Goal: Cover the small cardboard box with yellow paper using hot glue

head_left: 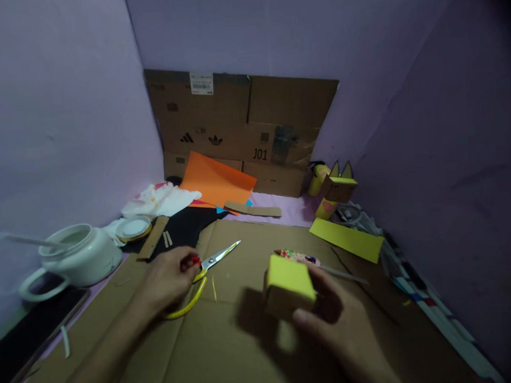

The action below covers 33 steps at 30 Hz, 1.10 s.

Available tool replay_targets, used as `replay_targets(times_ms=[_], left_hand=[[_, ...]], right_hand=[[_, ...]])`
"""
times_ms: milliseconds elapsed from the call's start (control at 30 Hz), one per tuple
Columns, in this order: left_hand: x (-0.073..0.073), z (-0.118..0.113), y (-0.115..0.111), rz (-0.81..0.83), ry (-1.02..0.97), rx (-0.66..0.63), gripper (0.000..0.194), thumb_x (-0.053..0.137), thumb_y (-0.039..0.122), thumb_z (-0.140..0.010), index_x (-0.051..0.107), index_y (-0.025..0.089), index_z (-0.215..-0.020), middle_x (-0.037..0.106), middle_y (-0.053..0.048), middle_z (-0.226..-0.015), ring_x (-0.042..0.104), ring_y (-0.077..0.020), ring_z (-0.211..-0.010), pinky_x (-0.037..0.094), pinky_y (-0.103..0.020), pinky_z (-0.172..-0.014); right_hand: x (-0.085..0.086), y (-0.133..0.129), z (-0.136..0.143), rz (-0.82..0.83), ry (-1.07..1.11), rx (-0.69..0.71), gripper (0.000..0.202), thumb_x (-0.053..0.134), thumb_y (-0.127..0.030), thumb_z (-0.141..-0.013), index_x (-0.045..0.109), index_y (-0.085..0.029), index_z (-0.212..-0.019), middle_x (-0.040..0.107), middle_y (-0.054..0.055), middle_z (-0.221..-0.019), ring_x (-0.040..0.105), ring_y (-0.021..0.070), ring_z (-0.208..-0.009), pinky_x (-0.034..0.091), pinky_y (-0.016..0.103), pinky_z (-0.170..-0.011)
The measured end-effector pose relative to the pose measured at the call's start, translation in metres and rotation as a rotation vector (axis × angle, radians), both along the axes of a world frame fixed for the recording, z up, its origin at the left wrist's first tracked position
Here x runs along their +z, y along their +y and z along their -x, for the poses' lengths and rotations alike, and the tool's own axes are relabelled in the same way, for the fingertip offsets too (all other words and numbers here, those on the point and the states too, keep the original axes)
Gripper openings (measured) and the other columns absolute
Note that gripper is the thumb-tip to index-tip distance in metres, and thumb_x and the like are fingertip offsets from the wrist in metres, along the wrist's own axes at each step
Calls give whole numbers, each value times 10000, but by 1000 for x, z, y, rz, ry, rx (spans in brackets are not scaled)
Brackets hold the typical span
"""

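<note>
Between the fingers and thumb of my right hand (pixel 343 317) is a small cardboard box (pixel 290 282) with yellow paper on its top, held above the cardboard mat. My left hand (pixel 168 275) has its fingers curled by a pair of scissors (pixel 218 257). A small red thing (pixel 196 260) shows at those fingertips, too little of it visible to name. The scissors lie with blades pointing away to the right, their yellow handles partly under my left hand. Behind the box lies a flowered item (pixel 293 256), partly hidden.
A white pot (pixel 84 256) with a spoon stands at left, near a round lid (pixel 133 228). Orange paper (pixel 219 179) leans at the back. On the right are a yellow paper strip (pixel 347 239) and a cardboard animal figure (pixel 339 188). Walls enclose both sides.
</note>
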State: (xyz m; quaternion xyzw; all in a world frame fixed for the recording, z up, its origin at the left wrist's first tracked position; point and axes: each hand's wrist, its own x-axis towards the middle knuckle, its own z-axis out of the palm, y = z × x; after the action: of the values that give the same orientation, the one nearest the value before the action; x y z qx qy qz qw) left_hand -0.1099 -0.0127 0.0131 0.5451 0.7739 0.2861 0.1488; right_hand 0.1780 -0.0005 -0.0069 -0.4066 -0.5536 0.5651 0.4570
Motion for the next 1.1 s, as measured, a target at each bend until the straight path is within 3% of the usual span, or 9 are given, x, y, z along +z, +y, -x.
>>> replay_targets(times_ms=[100, 200, 300, 367, 433, 533, 667, 833, 1100], left_hand=[[-2, 1, -6, 188, 205, -177, 328, 516, 225, -682, 632, 205, -988, 659, -65, -922, 596, -233, -882, 445, -311, -772], [-3, -3, -13, 228, 328, -269, 419, 504, 176, -679, 576, 193, -1091, 624, -94, -1008, 569, -246, -952, 419, -331, -816], [-5, -9, -14, 249, 395, -234, 408, 503, 159, -675, 565, 179, -1078, 619, -111, -979, 588, -257, -903, 430, -351, -786], [-6, -12, -12, 243, 364, -191, 460, 506, 139, -660, 531, 180, -1117, 619, -110, -1000, 601, -251, -896, 443, -347, -777], [-7, -13, -11, 198, 273, -174, 526, 507, 130, -656, 476, 188, -1178, 615, -98, -1056, 605, -231, -928, 454, -326, -790], [-12, -17, -14, 72, 180, -177, 488, 504, 195, -712, 440, 216, -1196, 615, -74, -1099, 617, -204, -933, 478, -295, -777], [-25, -23, -22, -95, 260, -205, 438, 501, 234, -737, 434, 255, -1169, 681, -33, -914, 667, -193, -735, 502, -256, -597], [-36, -14, -22, -334, 482, -231, 416, 470, 180, -742, 410, 216, -1152, 673, -20, -711, 658, -197, -594, 474, -243, -474], [-51, -14, -10, -334, 838, -155, 638, 359, 0, -707, 233, 94, -1325, 595, -153, -1019, 571, -295, -969, 437, -451, -858]], right_hand=[[-15, -6, 11, 23, -207, 102, 651, 703, -165, -635, 485, -210, -1247, 555, 119, -1272, 547, 287, -1127, 458, 424, -931], [-28, -7, 12, -137, -407, 78, 643, 656, -169, -666, 472, -195, -1282, 504, 121, -1324, 431, 297, -1238, 335, 473, -1029], [-29, -7, 4, -342, -541, 60, 746, 718, -248, -624, 444, -232, -1317, 455, 103, -1369, 344, 341, -1286, 291, 503, -1043], [-21, -8, -2, -405, -511, 32, 768, 749, -330, -589, 465, -273, -1301, 468, 84, -1362, 390, 363, -1251, 399, 470, -969], [-8, -6, -5, -332, -451, -77, 655, 727, -393, -606, 539, -306, -1228, 525, 67, -1313, 502, 350, -1154, 518, 378, -800], [15, 8, -3, -123, -383, -220, 381, 680, -442, -653, 679, -287, -1001, 662, 66, -1119, 604, 303, -1005, 528, 306, -695], [41, 44, 7, 177, -213, -116, 334, 688, -488, -640, 712, -202, -812, 727, 87, -830, 647, 210, -683, 486, 253, -527], [52, 76, 35, 283, -50, -77, 351, 772, -426, -550, 702, -152, -757, 695, 71, -745, 596, 147, -608, 408, 195, -452], [54, 79, 59, 247, -55, 107, 353, 755, -400, -582, 695, -159, -833, 671, 68, -812, 565, 132, -620, 432, 207, -476]])
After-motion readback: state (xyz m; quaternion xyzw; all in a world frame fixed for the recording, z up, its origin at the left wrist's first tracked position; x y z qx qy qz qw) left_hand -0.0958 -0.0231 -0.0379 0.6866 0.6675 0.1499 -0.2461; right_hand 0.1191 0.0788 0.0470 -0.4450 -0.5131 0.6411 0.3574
